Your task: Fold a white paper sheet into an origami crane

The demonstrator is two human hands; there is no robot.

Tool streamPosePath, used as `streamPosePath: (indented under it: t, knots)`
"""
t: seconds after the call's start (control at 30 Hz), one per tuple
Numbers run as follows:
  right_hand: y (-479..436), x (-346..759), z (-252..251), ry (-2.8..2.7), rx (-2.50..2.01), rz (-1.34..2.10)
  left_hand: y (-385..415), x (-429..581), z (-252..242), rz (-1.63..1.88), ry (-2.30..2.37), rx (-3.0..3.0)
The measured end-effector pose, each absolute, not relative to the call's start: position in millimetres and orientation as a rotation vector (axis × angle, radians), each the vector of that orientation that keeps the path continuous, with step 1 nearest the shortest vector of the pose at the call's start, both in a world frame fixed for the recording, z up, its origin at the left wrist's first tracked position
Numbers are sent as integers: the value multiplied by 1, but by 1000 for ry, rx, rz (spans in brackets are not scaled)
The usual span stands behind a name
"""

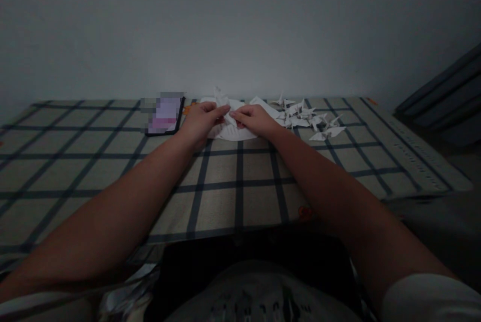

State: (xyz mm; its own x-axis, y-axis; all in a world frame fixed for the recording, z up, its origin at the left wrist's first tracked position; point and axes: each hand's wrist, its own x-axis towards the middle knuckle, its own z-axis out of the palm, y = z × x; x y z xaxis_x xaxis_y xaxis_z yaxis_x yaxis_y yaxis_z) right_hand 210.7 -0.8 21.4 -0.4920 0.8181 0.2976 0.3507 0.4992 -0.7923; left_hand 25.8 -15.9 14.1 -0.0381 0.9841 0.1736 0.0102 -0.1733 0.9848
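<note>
Between my two hands is a small folded piece of white paper (221,98), its pointed end sticking up. My left hand (203,120) pinches it from the left, thumb and fingers pressed together. From the right, my right hand (256,119) grips its lower part with closed fingertips. Under the hands lies a white paper sheet (235,134) on the checked tablecloth. Just right of my right hand, several folded white paper cranes (300,114) sit in a loose pile. The fingers partly hide the folds of the held paper.
A phone (165,114) with a lit, blurred screen lies left of my left hand. Another white paper piece (263,105) lies behind my right hand. The checked tablecloth (259,161) covers the table, which meets a plain wall (240,26) at the back.
</note>
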Motion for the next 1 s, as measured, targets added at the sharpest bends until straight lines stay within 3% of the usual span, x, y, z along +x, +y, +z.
streamPosePath:
  t: [0.6, 1.0]
  knots:
    - [-2, 208, 25, -2096, -993, 798, -15, 29, 17, 1469, 1119, 1200]
    - [13, 208, 9, -1774, -863, 820, -17, 28, 22, 1359, 1104, 1085]
